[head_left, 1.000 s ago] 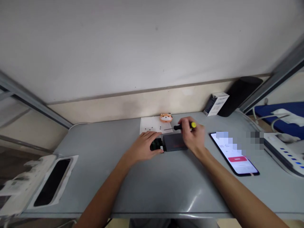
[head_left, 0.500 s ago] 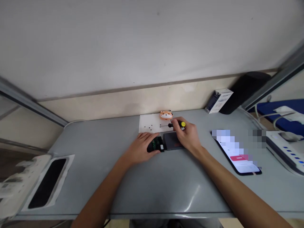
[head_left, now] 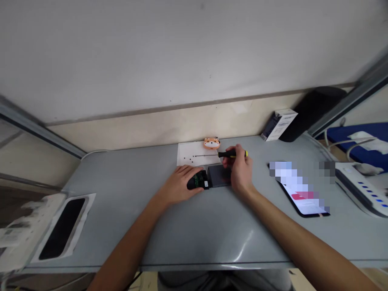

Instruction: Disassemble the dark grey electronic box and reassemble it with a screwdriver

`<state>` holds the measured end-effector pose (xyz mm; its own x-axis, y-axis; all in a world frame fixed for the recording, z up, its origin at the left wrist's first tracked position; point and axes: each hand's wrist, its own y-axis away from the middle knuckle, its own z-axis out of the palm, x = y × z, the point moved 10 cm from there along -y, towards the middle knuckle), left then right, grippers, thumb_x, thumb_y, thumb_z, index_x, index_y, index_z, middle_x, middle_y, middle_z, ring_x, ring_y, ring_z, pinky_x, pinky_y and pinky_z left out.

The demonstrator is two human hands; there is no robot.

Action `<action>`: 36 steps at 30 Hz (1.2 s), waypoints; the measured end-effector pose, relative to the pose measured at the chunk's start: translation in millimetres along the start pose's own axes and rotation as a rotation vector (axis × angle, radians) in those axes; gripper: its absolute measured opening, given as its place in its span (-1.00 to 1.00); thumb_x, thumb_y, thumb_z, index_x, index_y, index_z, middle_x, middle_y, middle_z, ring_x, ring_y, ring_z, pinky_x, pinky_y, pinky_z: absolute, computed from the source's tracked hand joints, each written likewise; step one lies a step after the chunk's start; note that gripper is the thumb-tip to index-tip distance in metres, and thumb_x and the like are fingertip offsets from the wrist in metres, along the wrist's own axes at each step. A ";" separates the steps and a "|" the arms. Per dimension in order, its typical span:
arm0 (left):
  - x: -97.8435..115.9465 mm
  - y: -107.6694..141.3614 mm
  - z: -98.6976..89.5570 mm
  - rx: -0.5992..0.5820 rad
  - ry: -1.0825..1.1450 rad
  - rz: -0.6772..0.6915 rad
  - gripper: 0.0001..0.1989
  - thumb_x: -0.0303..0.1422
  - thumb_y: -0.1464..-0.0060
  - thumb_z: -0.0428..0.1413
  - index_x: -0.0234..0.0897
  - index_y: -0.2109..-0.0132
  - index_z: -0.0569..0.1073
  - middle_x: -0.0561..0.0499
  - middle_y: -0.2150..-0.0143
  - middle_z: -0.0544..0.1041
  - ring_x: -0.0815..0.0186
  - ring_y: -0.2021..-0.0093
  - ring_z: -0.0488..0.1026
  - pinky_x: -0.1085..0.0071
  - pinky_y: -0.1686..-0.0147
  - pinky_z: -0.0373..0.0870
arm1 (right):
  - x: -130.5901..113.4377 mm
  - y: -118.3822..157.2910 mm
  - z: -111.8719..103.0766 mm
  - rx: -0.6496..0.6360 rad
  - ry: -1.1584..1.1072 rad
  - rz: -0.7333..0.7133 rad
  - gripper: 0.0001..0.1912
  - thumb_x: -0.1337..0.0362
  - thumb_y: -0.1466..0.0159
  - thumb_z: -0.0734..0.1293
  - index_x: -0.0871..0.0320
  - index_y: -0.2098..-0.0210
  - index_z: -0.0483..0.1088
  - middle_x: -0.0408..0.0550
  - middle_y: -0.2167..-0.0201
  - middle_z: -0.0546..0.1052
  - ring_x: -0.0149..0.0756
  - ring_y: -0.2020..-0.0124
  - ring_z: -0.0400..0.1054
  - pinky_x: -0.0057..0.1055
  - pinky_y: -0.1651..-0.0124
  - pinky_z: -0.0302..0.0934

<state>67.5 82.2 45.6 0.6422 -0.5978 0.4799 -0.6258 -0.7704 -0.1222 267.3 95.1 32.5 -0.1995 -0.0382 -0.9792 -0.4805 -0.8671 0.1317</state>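
Leftward over the flat white paper sheet (head_left: 189, 149), the tip of the thin-shafted black screwdriver with a yellow end (head_left: 226, 154) has moved, from the right-hand specks to the group further left. Its long axis runs left to right, nearly level, pointing away from the right hand (head_left: 241, 171), whose fingers are closed around the handle. Those small, dark, screw-like specks (head_left: 192, 162) lie just beyond the left hand (head_left: 178, 184), which is nearer to them than the right. The left hand's thumb and fingers clamp the left end of the open black unit with green circuitry (head_left: 201, 180); the dark-grey flat rectangular slab (head_left: 218, 176) lies just right of it, between the hands.

Counted: one screwdriver, one sheet, one unit, one slab, one orange animal-faced case (head_left: 211, 143); at least four specks, though they are too small to count surely near the tip.
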 end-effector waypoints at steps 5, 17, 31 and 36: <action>-0.8 0.0 -0.2 0.021 -0.006 0.018 -0.46 -0.27 -0.18 0.34 -0.08 -0.28 0.44 -0.07 -0.17 0.57 0.04 -0.19 0.48 0.08 -0.27 0.38 | 3.2 -3.7 -1.9 0.012 -0.058 0.023 -0.58 -0.14 -0.29 0.24 0.08 0.38 0.37 -0.26 0.70 0.33 -0.39 0.68 0.19 -0.46 0.64 0.09; -5.4 7.8 -35.3 0.420 -0.028 -0.007 -0.84 -0.26 -0.34 0.14 -0.20 0.05 0.55 -0.06 0.14 0.63 0.14 0.06 0.55 0.16 -0.05 0.46 | 2.2 -2.9 -1.3 -0.010 -0.017 0.068 -0.57 -0.16 -0.27 0.25 0.09 0.38 0.41 -0.26 0.73 0.30 -0.37 0.71 0.15 -0.47 0.73 -0.02; 13.4 12.0 -47.2 0.553 -0.220 0.183 -0.82 -0.35 -0.40 0.12 -0.19 0.22 0.56 0.04 0.31 0.63 0.27 0.25 0.51 0.29 0.16 0.38 | -20.4 8.0 9.2 -0.118 0.049 -0.154 -0.51 -0.19 -0.26 0.28 0.10 0.49 0.39 -0.25 0.75 0.32 -0.42 0.74 0.19 -0.47 0.66 0.04; 12.4 11.3 -46.7 0.537 -0.179 0.170 -0.87 -0.30 -0.37 0.17 -0.20 0.18 0.57 0.02 0.27 0.65 0.25 0.21 0.52 0.27 0.13 0.39 | -23.5 7.2 8.1 -0.122 0.037 -0.171 -0.51 -0.18 -0.29 0.26 0.10 0.48 0.39 -0.25 0.76 0.31 -0.42 0.74 0.18 -0.48 0.66 0.06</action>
<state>47.8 76.5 90.8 0.6469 -0.7145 0.2665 -0.4443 -0.6371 -0.6299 261.6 93.8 57.8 -0.0913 0.0989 -0.9909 -0.3974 -0.9160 -0.0548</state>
